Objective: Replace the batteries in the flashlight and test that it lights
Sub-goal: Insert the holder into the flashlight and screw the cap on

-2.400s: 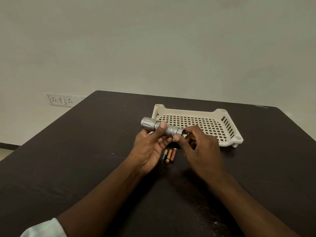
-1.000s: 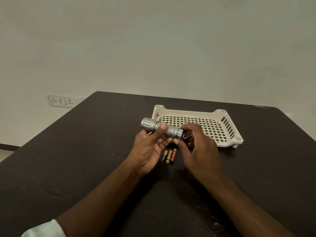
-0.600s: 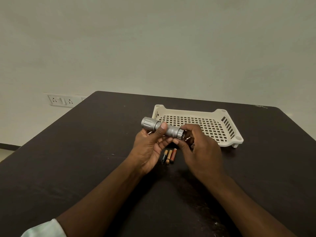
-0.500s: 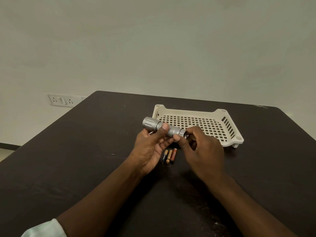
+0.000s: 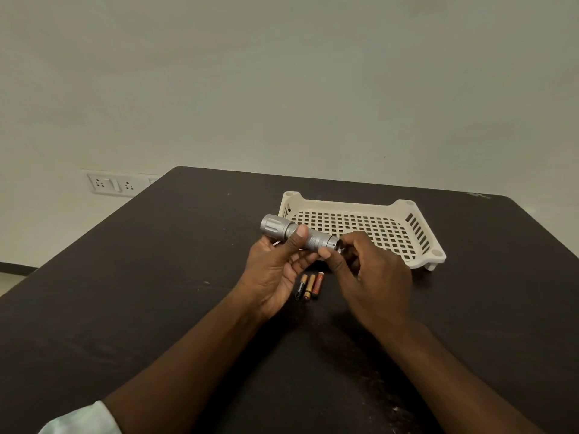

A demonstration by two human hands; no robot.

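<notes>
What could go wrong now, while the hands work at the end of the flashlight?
The right hand pinches something small at the flashlight tail; if it slips, it may roll across the table. The three batteries lie loose below the hands, so a wrist could knock them.

**Flashlight in both my hands above the table**

My left hand (image 5: 275, 270) grips the silver flashlight (image 5: 297, 234), thumb across its barrel, head pointing to ten o'clock. My right hand (image 5: 372, 277) pinches at its tail end; what my fingers hold there is hidden. Three batteries (image 5: 308, 286) lie side by side on the dark table (image 5: 141, 292) between my hands. A cream slotted tray (image 5: 416, 227) sits at one o'clock.
</notes>
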